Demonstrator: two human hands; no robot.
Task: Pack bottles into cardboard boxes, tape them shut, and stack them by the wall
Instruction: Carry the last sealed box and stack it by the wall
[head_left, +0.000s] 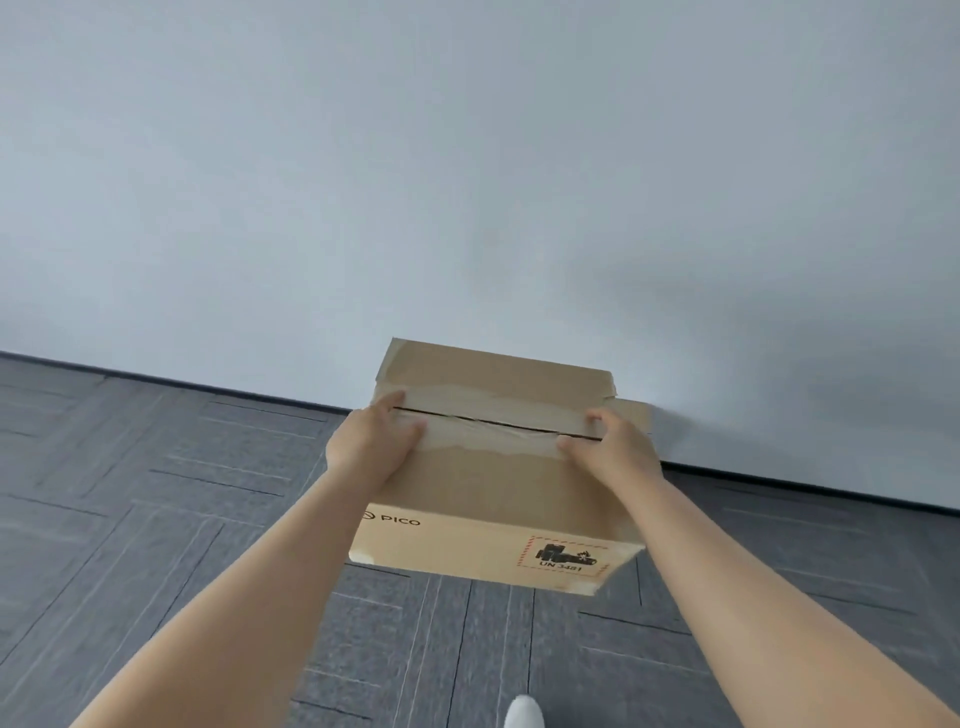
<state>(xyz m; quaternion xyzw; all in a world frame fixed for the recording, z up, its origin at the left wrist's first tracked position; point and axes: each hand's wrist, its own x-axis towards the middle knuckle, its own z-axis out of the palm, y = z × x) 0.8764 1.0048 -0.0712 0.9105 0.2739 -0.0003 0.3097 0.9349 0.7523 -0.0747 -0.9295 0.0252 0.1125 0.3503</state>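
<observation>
A brown cardboard box (493, 499) is in front of me, close to the wall, its top flaps closed with clear tape (493, 400) along the seam. "PICO" and a UN 3481 label are printed on its near side. My left hand (363, 447) grips the box's left edge with the thumb on top. At the right edge my right hand (618, 447) holds it the same way. Whatever is directly under the box is hidden. No bottles are visible.
A corner of a second cardboard box (634, 415) peeks out behind the held one, against the pale wall (467, 182). Grey carpet tiles (156, 493) cover the floor. The tip of a white shoe (524, 714) shows at the bottom edge.
</observation>
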